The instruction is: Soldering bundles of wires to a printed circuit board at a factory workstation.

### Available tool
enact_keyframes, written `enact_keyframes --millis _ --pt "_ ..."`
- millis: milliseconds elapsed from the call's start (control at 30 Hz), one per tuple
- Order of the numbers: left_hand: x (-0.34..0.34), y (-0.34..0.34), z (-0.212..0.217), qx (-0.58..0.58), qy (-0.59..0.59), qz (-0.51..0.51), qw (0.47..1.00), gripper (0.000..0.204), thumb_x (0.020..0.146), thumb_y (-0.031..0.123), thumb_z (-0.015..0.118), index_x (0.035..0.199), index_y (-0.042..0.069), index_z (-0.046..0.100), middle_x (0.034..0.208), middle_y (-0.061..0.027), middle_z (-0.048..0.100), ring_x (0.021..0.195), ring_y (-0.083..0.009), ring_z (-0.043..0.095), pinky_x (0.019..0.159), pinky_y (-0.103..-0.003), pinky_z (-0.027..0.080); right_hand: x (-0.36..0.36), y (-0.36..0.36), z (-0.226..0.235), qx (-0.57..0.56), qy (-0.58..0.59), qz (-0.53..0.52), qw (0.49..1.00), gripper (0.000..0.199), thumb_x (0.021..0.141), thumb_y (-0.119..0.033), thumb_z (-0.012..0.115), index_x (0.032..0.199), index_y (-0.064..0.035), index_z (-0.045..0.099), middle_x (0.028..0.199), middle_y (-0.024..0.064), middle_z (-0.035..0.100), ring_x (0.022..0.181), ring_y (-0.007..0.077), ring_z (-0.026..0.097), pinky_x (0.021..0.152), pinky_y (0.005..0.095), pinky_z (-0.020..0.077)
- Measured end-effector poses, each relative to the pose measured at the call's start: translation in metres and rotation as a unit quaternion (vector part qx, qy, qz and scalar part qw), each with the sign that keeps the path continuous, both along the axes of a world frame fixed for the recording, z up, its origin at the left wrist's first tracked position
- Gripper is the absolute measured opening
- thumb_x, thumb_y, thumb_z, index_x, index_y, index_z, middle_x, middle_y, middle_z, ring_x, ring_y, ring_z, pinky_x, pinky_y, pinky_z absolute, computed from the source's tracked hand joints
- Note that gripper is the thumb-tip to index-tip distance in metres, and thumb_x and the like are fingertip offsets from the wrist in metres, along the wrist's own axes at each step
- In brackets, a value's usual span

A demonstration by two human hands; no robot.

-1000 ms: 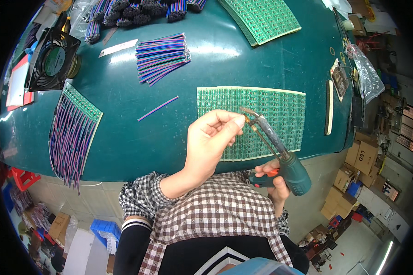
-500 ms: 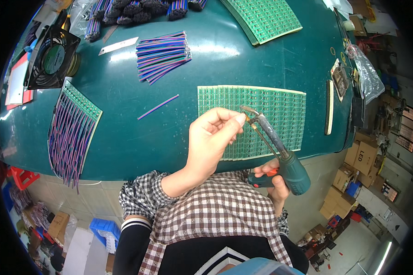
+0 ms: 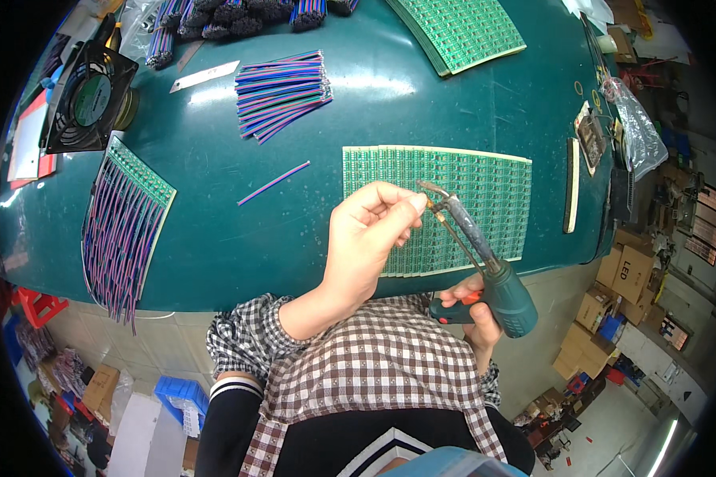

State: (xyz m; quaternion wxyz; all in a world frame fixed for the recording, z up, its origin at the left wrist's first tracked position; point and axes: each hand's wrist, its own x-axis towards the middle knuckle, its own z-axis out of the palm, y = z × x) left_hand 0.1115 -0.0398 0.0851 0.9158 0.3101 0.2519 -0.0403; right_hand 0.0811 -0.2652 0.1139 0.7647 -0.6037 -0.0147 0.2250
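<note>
Over the flat green printed-circuit panel (image 3: 492, 208), the left hand (image 3: 367, 238) pinches the thin brass-ended tube (image 3: 457, 235) of a dark-green pistol-shaped soldering iron (image 3: 511, 302), its grip clasped by the right hand (image 3: 483, 324) at the panel's near edge. Left of the panel lies one blue-and-pink ribbon wire (image 3: 274, 184).

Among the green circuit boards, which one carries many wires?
The leftmost board, nearest the black fan: purplish wires cover most of it. The middle boards and upper-right stack show no such wires.
</note>
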Motion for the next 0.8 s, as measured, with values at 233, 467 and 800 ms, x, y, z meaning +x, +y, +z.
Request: enact_keyframes --millis 233,467,800 --pt "0.001 0.000 -0.005 -0.017 0.000 0.004 1.000 0.011 0.094 0.015 0.069 0.094 0.004 0.068 0.081 -0.0002 0.065 0.069 -0.0043 0.054 0.063 -0.020 0.043 0.000 0.000 -0.003 -0.011 0.002 -0.005 1.000 0.040 0.091 -0.018 0.069 0.120 0.0058 0.055 0.105 0.0194 0.066 0.094 0.0329 0.070 0.088 0.0476 0.0581" --pt "-0.001 -0.001 0.002 0.011 -0.018 -0.033 0.999 0.014 0.096 0.016 0.067 0.101 0.003 0.066 0.087 -0.0031 0.066 0.073 -0.0067 0.057 0.066 -0.022 0.046 0.002 -0.005 -0.008 0.100 0.084 -0.089 0.987 0.046 0.091 -0.031 0.070 0.117 0.0041 0.054 0.100 0.0169 0.066 0.082 0.0328 0.072 0.080 0.0446 0.0611" --pt "-0.003 -0.006 0.002 -0.003 -0.056 -0.002 0.998 0.016 0.096 0.012 0.067 0.106 0.001 0.066 0.091 -0.0057 0.068 0.075 -0.0076 0.058 0.067 -0.022 0.046 0.006 -0.005 -0.010 0.166 0.131 -0.094 0.973 0.044 0.090 -0.034 0.072 0.112 0.0008 0.054 0.094 0.0147 0.067 0.082 0.0331 0.072 0.070 0.0403 0.0621"
